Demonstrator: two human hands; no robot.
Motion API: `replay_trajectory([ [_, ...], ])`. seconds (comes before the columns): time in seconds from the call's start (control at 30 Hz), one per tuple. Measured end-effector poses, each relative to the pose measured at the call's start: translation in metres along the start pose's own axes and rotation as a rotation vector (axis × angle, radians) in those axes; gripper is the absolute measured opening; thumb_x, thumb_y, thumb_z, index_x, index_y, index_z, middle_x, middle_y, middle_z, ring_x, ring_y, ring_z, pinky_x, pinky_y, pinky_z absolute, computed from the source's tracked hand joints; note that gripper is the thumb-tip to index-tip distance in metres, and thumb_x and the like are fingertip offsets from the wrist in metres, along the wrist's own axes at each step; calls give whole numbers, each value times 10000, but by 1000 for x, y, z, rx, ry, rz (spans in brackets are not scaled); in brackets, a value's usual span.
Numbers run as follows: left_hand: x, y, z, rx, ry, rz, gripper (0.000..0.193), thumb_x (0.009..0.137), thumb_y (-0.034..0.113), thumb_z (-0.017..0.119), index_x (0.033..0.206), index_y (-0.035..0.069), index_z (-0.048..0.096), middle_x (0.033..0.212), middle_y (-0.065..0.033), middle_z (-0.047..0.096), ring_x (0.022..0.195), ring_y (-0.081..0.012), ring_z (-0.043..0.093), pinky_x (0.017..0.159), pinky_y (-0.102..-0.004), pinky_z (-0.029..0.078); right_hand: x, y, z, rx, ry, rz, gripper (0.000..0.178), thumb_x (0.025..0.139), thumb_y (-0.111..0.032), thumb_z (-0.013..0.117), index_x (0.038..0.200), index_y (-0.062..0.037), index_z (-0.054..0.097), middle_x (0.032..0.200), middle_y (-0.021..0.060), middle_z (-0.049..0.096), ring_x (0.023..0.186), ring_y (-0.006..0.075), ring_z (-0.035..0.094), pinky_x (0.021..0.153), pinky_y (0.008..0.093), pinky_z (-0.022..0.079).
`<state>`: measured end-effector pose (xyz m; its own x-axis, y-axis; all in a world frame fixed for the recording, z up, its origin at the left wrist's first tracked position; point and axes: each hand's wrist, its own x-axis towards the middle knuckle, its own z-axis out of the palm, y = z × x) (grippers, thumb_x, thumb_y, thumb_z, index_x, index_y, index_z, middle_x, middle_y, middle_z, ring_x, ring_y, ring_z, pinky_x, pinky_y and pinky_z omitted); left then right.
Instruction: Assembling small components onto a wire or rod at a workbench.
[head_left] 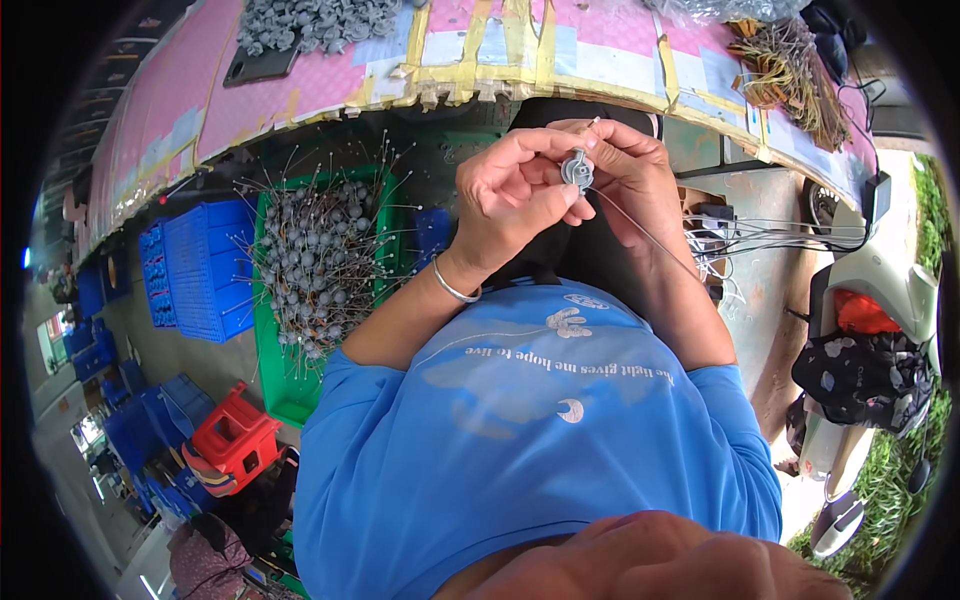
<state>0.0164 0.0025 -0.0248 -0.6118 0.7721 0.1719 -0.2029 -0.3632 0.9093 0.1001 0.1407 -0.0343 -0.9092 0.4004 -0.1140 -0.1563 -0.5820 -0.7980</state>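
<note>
A small round grey plastic part (577, 172) with ridged rings is held up in front of my body, near the table edge. My left hand (512, 190) is closed on it, thumb against its lower side. My right hand (637, 180) is closed at its upper side, thumb and fingertips pinching a thin wire, whose small pale end sticks up. From the part, the thin wire (648, 234) runs down to the right across my right hand and wrist. The fingers partly hide how wire and part join.
At my left a green crate (285, 396) holds many grey balls on thin wires, some jutting past its rim. Blue crates (208, 270) and a red plastic stool (235, 440) lie beyond. On the taped pink table (330, 85) are grey parts (320, 22) and a wire bundle (790, 80). A scooter (880, 290) stands right.
</note>
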Motion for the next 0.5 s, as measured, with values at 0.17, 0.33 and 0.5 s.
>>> replay_trajectory([
  [0.17, 4, 0, -12, -40, -118, -13, 408, 843, -62, 687, 1225, -93, 549, 1062, -158, 640, 856, -230, 705, 724, -314, 616, 9, 1, 1, 66, 47, 56, 111, 955, -62, 577, 947, 6, 664, 1048, 149, 684, 834, 182, 674, 679, 291, 575],
  [0.33, 11, 7, -23, -82, -77, -72, 441, 802, -91, 708, 1217, -84, 559, 1004, -136, 648, 840, -228, 710, 728, -313, 624, 20, 4, 11, 32, 0, 42, 83, 920, -39, 634, 949, 4, 698, 925, 78, 695, 810, 146, 646, 727, 286, 537],
  [0.5, 14, 11, -44, -24, -53, -141, 426, 742, -110, 707, 1148, -80, 582, 918, -107, 653, 805, -229, 720, 710, -321, 628, 67, -40, 12, -734, -89, -72, 171, 907, -140, 683, 984, 10, 714, 917, 78, 720, 792, 110, 643, 725, 263, 522],
])
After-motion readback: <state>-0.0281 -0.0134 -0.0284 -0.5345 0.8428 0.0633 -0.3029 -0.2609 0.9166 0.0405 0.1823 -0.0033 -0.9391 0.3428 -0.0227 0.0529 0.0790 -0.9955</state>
